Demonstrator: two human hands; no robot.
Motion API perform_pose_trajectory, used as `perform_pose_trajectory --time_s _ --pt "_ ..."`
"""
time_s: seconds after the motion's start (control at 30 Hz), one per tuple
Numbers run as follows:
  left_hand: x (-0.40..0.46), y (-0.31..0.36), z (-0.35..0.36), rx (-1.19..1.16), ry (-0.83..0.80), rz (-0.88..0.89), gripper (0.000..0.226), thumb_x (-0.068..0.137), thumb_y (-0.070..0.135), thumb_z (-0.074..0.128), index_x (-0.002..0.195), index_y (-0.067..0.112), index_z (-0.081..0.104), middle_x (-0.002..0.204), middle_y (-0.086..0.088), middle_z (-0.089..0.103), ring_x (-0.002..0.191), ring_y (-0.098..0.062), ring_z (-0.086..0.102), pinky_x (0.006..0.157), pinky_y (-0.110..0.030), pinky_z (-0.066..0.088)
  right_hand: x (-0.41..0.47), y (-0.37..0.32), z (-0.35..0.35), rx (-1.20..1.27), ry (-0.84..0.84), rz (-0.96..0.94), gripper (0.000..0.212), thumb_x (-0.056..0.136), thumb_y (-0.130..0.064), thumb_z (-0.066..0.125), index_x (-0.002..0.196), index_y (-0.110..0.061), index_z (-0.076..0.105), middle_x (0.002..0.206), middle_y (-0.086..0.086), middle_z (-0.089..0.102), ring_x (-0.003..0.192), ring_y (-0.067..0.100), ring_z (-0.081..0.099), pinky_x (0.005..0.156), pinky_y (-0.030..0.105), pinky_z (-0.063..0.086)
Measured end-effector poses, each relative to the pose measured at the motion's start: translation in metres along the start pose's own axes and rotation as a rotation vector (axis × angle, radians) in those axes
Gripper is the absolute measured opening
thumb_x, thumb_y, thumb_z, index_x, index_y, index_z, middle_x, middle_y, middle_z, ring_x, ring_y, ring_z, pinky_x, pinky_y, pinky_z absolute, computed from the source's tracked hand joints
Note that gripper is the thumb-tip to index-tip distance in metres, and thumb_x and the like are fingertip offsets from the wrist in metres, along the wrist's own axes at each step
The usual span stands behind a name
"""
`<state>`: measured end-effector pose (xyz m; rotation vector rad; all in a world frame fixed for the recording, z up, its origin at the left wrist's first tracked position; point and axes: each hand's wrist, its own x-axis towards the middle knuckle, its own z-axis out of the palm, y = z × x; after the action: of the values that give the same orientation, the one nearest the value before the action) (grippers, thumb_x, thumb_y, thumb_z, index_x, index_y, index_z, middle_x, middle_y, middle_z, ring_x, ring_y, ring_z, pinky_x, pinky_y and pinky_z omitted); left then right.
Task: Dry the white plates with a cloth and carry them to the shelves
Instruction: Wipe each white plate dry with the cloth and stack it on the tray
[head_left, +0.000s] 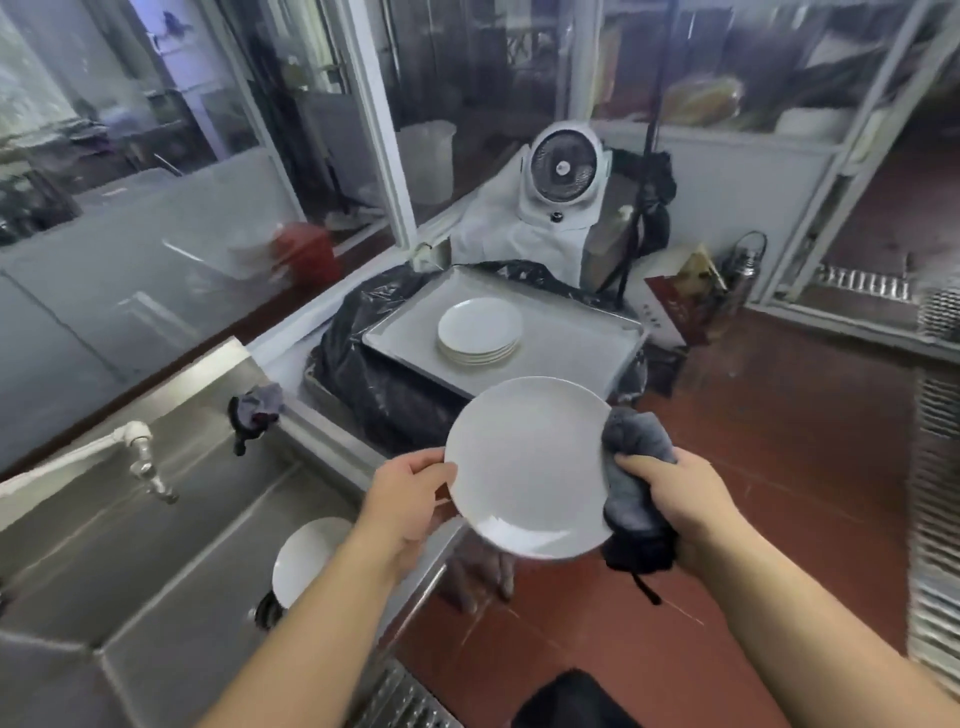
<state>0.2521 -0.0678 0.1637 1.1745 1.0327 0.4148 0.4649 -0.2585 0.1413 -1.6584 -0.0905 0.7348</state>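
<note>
Gripping round glossy white plate (524, 467), grey cloth (636, 478) at rim

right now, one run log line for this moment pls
step: drying | left hand: grips plate rim | right hand: holds cloth at plate edge | dried stack: on tray

Place: you stand in a commercial kitchen's dishwashing corner.
Evidence: steel sink (156, 545) with tap (143, 460), metal tray (545, 332) stacked with plates (479, 328), red tiled floor (753, 467), glass partitions (457, 104).

Red tiled floor (753, 467), glass partitions (156, 208), steel sink (130, 545) left.
</note>
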Motion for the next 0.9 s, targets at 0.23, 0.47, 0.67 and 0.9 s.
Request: perform_pose_trajectory --time_s 0.23,0.47,0.67,0.9 --pt "0.001 0.017 0.139 0.090 -0.264 -0.036 0.022 0.091 -0.008 0.064 0.101 0.001 0.081 0.099 -0.021 0.080 0.074 -0.023 0.075 0.060 -0.027 0.059 0.007 -0.001 -0.133 0.137 0.194 0.033 0.008 0.089 -0.010 0.078 0.095 -0.006 0.076 0.085 0.012 0.081 0.071 0.026 0.079 0.056 0.031 0.060" --pt "0.030 0.009 0.237 0.227 -0.433 -0.096 0.026 0.091 -0.005 0.066 0.093 0.013 0.085 0.100 -0.014 0.081 0.088 -0.028 0.080 0.069 -0.032 0.063 0.017 0.018 -0.208 0.236 0.399 0.119 0.010 0.089 -0.010 0.080 0.099 -0.010 0.076 0.085 0.010 0.082 0.074 0.030 0.080 0.058 0.033 0.061" --pt "0.084 0.013 0.312 0.284 -0.551 -0.108 0.025 0.092 -0.003 0.065 0.103 0.012 0.082 0.101 -0.011 0.082 0.095 -0.028 0.079 0.082 -0.039 0.066 0.059 0.002 -0.245 0.158 0.561 0.166 0.005 0.091 -0.012 0.079 0.094 -0.013 0.075 0.083 0.010 0.081 0.075 0.033 0.079 0.063 0.038 0.062" --pt "0.160 0.043 0.380 0.309 -0.645 -0.112 0.025 0.094 0.000 0.065 0.110 0.013 0.080 0.103 -0.016 0.081 0.098 -0.032 0.078 0.094 -0.046 0.060 0.135 -0.040 -0.269 0.043 0.637 0.193 0.011 0.093 -0.021 0.078 0.093 -0.012 0.071 0.087 0.012 0.078 0.084 0.033 0.074 0.075 0.045 0.062"
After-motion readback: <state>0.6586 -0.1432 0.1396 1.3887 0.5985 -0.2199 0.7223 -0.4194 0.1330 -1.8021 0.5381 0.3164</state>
